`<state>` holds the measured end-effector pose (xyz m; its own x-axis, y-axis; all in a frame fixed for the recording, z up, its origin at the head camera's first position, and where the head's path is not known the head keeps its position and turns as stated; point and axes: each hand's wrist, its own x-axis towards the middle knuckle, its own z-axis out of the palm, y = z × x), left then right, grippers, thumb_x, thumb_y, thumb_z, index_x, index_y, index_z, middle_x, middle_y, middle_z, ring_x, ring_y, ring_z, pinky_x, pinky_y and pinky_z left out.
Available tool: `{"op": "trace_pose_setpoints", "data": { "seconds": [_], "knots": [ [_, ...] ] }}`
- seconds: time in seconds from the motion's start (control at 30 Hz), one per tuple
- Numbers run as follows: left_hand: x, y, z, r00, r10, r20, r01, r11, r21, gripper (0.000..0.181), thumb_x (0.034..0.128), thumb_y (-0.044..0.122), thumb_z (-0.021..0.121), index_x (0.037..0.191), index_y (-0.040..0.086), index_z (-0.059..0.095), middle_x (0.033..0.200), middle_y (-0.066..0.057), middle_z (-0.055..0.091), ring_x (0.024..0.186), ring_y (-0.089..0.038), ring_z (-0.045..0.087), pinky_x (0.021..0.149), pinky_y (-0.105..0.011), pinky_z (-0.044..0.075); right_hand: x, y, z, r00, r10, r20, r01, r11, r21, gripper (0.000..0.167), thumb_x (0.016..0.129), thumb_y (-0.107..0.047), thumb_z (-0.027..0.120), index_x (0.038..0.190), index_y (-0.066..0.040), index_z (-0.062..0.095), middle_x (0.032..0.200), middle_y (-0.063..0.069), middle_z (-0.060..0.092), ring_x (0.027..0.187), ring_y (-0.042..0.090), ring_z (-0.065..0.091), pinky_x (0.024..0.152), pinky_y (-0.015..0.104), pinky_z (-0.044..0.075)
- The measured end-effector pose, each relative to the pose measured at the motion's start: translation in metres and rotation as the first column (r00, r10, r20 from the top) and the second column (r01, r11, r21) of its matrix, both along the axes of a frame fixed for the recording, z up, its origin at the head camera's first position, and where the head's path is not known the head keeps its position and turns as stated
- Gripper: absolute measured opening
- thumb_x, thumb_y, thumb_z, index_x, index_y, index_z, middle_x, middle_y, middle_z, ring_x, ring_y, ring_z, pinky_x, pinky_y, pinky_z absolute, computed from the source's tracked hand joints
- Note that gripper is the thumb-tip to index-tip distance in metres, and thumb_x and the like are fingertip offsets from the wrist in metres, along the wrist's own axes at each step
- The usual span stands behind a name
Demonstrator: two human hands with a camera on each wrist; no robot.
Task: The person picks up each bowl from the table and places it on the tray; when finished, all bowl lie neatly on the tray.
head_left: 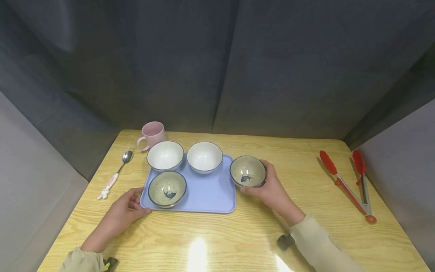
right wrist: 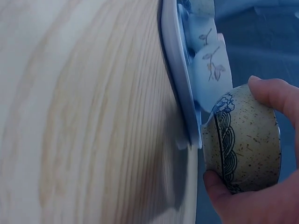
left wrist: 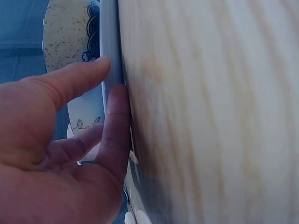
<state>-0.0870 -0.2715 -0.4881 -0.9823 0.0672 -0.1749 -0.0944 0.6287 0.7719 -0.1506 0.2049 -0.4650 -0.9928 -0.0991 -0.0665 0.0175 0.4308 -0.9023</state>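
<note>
My right hand [head_left: 267, 187] grips a speckled beige bowl [head_left: 248, 172] with a dark fish painted inside. In the right wrist view this bowl [right wrist: 247, 140] is raised off the table beside the tray's edge, thumb and fingers about its side. My left hand [head_left: 123, 212] holds the near left corner of a light blue tray [head_left: 212, 192]; in the left wrist view thumb and finger lie on either side of the tray's rim [left wrist: 111, 42]. A matching fish bowl [head_left: 167, 189] stands on the tray near that hand. Two white bowls, one at left [head_left: 165, 155] and one at right [head_left: 205, 157], stand along its back.
A pink mug [head_left: 153, 135] stands behind the left white bowl. On the left lies a spoon [head_left: 117, 173] with a rabbit-shaped handle end. Spread red-tipped tongs [head_left: 351, 190] lie on the right of the wooden table [head_left: 289, 151]. Dark cloth hangs behind the table.
</note>
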Motion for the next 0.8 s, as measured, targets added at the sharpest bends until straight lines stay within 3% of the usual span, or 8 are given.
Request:
{"op": "trace_pose_setpoints", "data": {
  "seconds": [0.37, 0.8],
  "knots": [
    [-0.001, 0.001, 0.003, 1.0, 0.006, 0.017, -0.006, 1.0, -0.012, 0.081, 0.0959, 0.017, 0.09, 0.162, -0.004, 0.05, 0.118, -0.015, 0.066, 0.1, -0.018, 0.067, 0.075, -0.023, 0.056, 0.009, -0.015, 0.006, 0.998, 0.059, 0.003, -0.059, 0.998, 0.036, 0.127, 0.079, -0.024, 0.104, 0.173, -0.002, 0.02, 0.172, 0.024, 0.039, 0.158, 0.044, 0.044, 0.133, 0.062, 0.035],
    [-0.001, 0.0, 0.001, 1.0, 0.004, 0.015, -0.004, 1.0, -0.013, 0.08, 0.0959, 0.016, 0.09, 0.162, -0.004, 0.05, 0.118, -0.015, 0.066, 0.1, -0.018, 0.067, 0.075, -0.023, 0.056, 0.021, -0.037, 0.009, 0.992, 0.115, 0.051, -0.114, 0.993, -0.017, 0.127, 0.079, -0.021, 0.104, 0.174, -0.007, 0.019, 0.175, 0.021, 0.036, 0.161, 0.045, 0.044, 0.129, 0.062, 0.044]
  ]
}}
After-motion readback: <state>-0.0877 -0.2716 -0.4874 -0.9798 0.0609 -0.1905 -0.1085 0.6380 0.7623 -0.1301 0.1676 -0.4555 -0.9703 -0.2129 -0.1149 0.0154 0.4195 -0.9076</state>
